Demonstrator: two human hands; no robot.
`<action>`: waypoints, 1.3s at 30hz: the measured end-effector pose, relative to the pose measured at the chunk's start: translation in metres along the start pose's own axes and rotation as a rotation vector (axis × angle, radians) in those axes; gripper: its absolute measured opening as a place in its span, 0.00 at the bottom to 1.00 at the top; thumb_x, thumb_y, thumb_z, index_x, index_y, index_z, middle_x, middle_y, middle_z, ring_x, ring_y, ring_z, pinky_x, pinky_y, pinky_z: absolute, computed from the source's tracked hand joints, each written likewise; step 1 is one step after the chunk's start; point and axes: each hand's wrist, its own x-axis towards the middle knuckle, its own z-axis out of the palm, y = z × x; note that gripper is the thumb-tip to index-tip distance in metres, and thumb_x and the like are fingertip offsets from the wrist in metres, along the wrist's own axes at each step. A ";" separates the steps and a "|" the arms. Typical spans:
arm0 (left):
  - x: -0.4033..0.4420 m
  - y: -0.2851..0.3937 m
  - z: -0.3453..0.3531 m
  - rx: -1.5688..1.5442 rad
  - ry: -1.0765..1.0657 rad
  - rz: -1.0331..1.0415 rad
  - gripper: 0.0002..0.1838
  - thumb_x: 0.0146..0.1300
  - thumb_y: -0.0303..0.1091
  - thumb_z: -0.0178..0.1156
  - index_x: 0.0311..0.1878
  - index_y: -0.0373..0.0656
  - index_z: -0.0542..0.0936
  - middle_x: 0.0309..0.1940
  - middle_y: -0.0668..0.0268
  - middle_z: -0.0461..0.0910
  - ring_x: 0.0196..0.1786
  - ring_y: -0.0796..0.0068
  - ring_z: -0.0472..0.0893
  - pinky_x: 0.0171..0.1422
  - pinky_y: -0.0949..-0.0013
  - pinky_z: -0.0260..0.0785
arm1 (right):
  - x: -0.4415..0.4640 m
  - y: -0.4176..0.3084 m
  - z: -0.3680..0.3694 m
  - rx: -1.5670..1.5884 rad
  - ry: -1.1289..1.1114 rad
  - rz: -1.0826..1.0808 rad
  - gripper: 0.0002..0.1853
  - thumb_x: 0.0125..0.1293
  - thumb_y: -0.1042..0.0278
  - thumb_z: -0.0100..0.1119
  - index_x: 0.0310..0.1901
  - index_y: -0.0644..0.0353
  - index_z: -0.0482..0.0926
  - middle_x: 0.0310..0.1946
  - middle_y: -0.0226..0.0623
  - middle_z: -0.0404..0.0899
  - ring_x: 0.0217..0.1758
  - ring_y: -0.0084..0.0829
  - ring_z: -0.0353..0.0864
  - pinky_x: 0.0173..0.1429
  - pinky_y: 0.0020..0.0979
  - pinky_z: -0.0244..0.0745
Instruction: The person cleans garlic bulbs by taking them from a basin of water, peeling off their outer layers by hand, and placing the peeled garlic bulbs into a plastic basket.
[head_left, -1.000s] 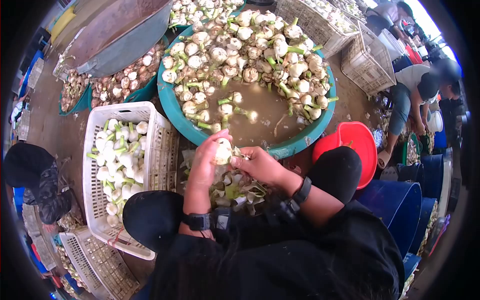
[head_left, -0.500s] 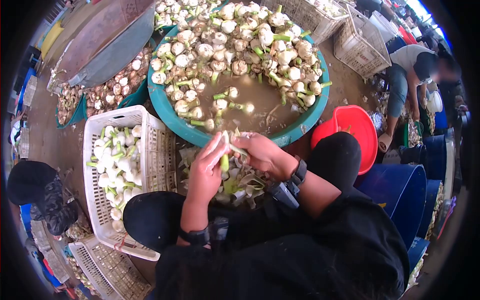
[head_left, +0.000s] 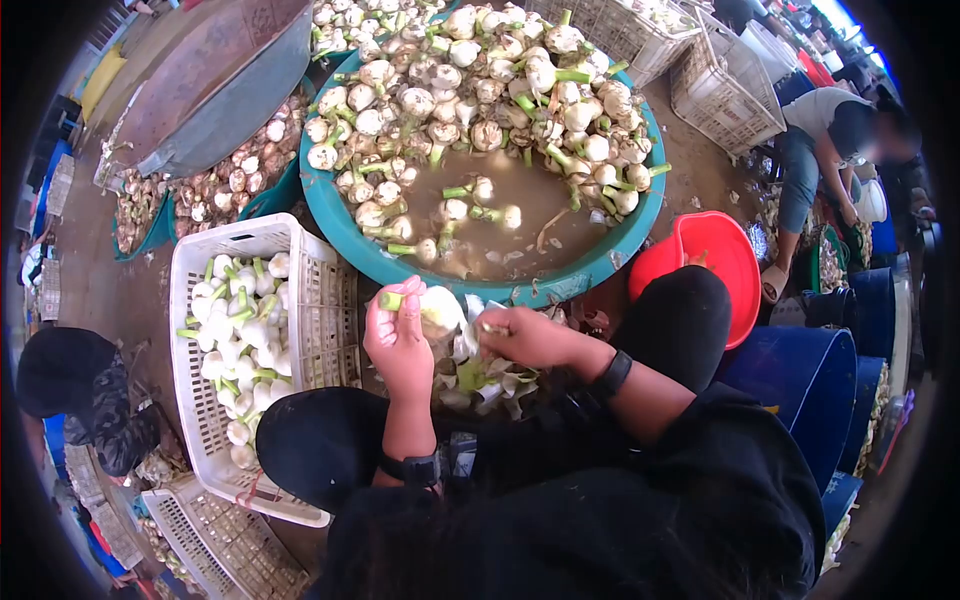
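My left hand (head_left: 398, 335) pinches a garlic bulb (head_left: 440, 312) by its short green stem, the bulb turned to the right. My right hand (head_left: 530, 337) is closed on garlic skin (head_left: 467, 338), pale strips hanging beside the bulb. Both hands are just in front of the near rim of a teal tub (head_left: 480, 292) with muddy water. Many unpeeled garlic bulbs (head_left: 440, 100) are heaped in the tub, and several float near its front. Below my hands lies a pile of peelings (head_left: 490, 385).
Left of me, a white crate (head_left: 328, 310) holds clean white garlic bulbs (head_left: 240, 320). A red basin (head_left: 735, 260) and blue barrels (head_left: 790, 385) stand to my right. A person (head_left: 830, 140) bends over at far right; another person (head_left: 85, 390) is at left.
My hands have moved apart and slightly down. The garlic bulb now shows clearly in my left hand, while my right hand has drawn away to the right with skin.
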 end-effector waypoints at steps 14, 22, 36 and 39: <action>0.001 0.018 0.001 0.261 0.010 0.063 0.09 0.57 0.23 0.60 0.41 0.33 0.75 0.36 0.68 0.74 0.37 0.83 0.74 0.43 0.81 0.67 | 0.033 -0.044 -0.004 -0.622 0.339 -0.567 0.07 0.54 0.70 0.57 0.36 0.58 0.77 0.34 0.37 0.75 0.38 0.40 0.74 0.40 0.35 0.72; 0.011 0.023 -0.007 -0.077 0.450 -0.275 0.08 0.55 0.25 0.63 0.30 0.39 0.72 0.25 0.68 0.74 0.25 0.85 0.72 0.27 0.81 0.65 | -0.011 0.010 0.023 -1.186 -0.108 -0.301 0.07 0.55 0.70 0.51 0.35 0.59 0.75 0.34 0.38 0.71 0.39 0.38 0.75 0.38 0.33 0.73; 0.009 0.023 -0.005 -0.054 0.450 -0.471 0.11 0.59 0.33 0.57 0.27 0.44 0.65 0.16 0.68 0.68 0.10 0.82 0.64 0.12 0.77 0.57 | 0.021 -0.042 0.012 -0.913 0.230 -0.623 0.11 0.49 0.69 0.54 0.37 0.53 0.75 0.33 0.38 0.74 0.41 0.36 0.75 0.36 0.35 0.73; 0.021 0.022 -0.021 -0.460 0.550 -0.603 0.09 0.58 0.30 0.55 0.29 0.44 0.63 0.16 0.67 0.69 0.10 0.81 0.63 0.12 0.76 0.57 | 0.001 0.005 0.025 -1.120 -0.115 -0.470 0.10 0.52 0.65 0.53 0.37 0.55 0.73 0.34 0.39 0.74 0.37 0.38 0.77 0.33 0.37 0.73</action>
